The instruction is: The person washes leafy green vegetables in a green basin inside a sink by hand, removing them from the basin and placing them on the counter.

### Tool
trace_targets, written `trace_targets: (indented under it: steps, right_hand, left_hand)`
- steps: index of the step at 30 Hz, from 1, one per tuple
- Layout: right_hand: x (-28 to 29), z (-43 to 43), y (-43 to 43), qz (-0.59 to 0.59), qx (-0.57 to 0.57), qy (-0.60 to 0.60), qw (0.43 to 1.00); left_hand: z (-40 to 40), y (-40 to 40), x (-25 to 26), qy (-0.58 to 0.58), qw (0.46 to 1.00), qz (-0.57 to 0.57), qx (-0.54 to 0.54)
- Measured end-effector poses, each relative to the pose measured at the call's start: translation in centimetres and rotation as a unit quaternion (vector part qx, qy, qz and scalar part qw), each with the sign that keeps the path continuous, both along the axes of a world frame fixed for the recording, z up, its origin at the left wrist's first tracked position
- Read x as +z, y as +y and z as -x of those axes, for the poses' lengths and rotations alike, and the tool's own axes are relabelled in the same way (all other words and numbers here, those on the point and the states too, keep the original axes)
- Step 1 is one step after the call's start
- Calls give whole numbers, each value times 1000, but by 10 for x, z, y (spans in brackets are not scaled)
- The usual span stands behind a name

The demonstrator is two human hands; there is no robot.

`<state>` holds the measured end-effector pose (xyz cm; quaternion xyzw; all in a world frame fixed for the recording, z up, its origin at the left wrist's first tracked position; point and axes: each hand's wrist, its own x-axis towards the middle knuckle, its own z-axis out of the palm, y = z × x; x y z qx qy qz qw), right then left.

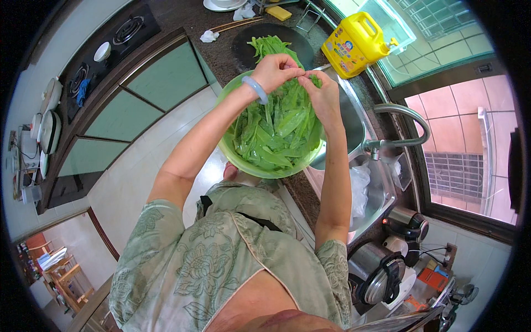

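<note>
My left hand (pixel 275 71), with a pale blue bangle (pixel 256 89) at the wrist, and my right hand (pixel 325 97) meet fingertip to fingertip. Both pinch a leafy green (pixel 316 81); its held part is mostly covered by the fingers. Under them is a light green plastic basin (pixel 265 173), filled with long, wet green leaves (pixel 278 128). It straddles the counter's front edge beside the sink. Beyond my left hand, more leafy greens (pixel 271 45) lie on a round black board (pixel 242 47).
A double steel sink (pixel 350 112) with a curved faucet (pixel 423 124) is at right, a plastic bag (pixel 359 191) in its nearer bowl. A yellow detergent jug (pixel 352 45) stands behind it. Chopsticks (pixel 236 25) lie by the board. A pressure cooker (pixel 375 274) sits lower right.
</note>
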<state>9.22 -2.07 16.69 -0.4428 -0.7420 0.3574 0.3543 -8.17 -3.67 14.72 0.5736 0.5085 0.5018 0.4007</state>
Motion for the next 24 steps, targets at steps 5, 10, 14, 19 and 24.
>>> trace_targets:
  steps: [5,10,14,19,24]
  right_hand:
    - [5,-3,-4,-101,24,5,995]
    - [-18,-6,1,-4,75,51,996]
    - [-44,-11,4,138,69,150,976]
    - [-41,2,-9,103,72,44,991]
    - [-52,9,-5,64,90,-21,994]
  left_hand:
    - [-6,4,5,-7,1000,-7,-22]
    - [0,3,-13,-86,993,57,-60]
    - [10,3,-32,-174,973,136,-65]
    - [16,-1,-41,-147,974,166,-47]
    - [14,-1,-57,-153,976,157,-19]
